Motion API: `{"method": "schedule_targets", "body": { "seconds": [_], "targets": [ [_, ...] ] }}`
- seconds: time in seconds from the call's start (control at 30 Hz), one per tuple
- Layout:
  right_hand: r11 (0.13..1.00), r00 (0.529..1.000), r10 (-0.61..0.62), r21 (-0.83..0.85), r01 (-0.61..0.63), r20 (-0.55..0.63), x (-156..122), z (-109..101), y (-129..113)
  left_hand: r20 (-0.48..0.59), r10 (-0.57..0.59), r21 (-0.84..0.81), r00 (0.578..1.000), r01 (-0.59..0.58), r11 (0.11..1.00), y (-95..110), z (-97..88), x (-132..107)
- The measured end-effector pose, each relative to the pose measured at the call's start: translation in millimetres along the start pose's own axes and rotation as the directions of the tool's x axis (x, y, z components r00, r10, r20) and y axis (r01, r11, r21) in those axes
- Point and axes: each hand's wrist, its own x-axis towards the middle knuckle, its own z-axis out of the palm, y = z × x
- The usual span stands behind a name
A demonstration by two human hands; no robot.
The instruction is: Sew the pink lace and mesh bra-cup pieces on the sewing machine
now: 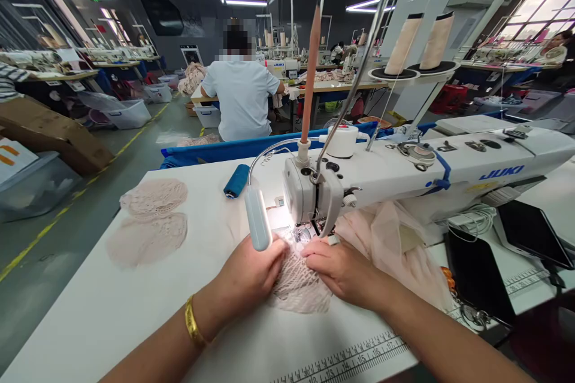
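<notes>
Pale pink lace fabric [300, 287] lies under the needle area of a white sewing machine [386, 173]. My left hand [251, 269], with a gold bangle on its wrist, pinches the lace at its left edge. On the other side, my right hand [344, 269] grips the lace close to the presser foot, its fingers curled. A small lamp [258, 218] lights the stitching spot and partly covers the view beside my left hand. Sheer pink fabric [390, 239] is bunched to the right, beneath the machine arm.
Two lace cup-shaped pieces [148, 239] lie on the table's left. A teal thread spool [236, 181] stands behind the lamp. At right are a black phone [478, 275] and cables [471, 221]. A printed ruler [350, 365] runs along the front edge. A co-worker [242, 96] sits ahead.
</notes>
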Motion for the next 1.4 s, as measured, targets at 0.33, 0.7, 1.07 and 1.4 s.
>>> {"method": "schedule_targets", "body": {
  "seconds": [0.33,0.7,1.07,1.4],
  "targets": [
    [0.999,0.997,-0.031,0.014,0.03,0.076,1,-11,-7,0.048,0.139,0.014,0.989,-0.14,0.99,-12,17.4,-8],
    [0.997,0.994,0.074,-0.036,-0.071,0.075,-3,-15,-1,0.056,0.154,0.018,0.987,-0.155,0.988,2,24.7,-11],
    [0.98,0.984,0.177,-0.093,-0.174,0.025,0,-11,4,0.006,0.092,0.101,0.996,-0.092,0.991,2,30.0,-5],
    [0.995,0.997,0.077,-0.07,-0.077,-0.003,-3,-11,2,-0.005,0.116,0.061,0.993,-0.115,0.991,1,28.9,-4]
  ]
}}
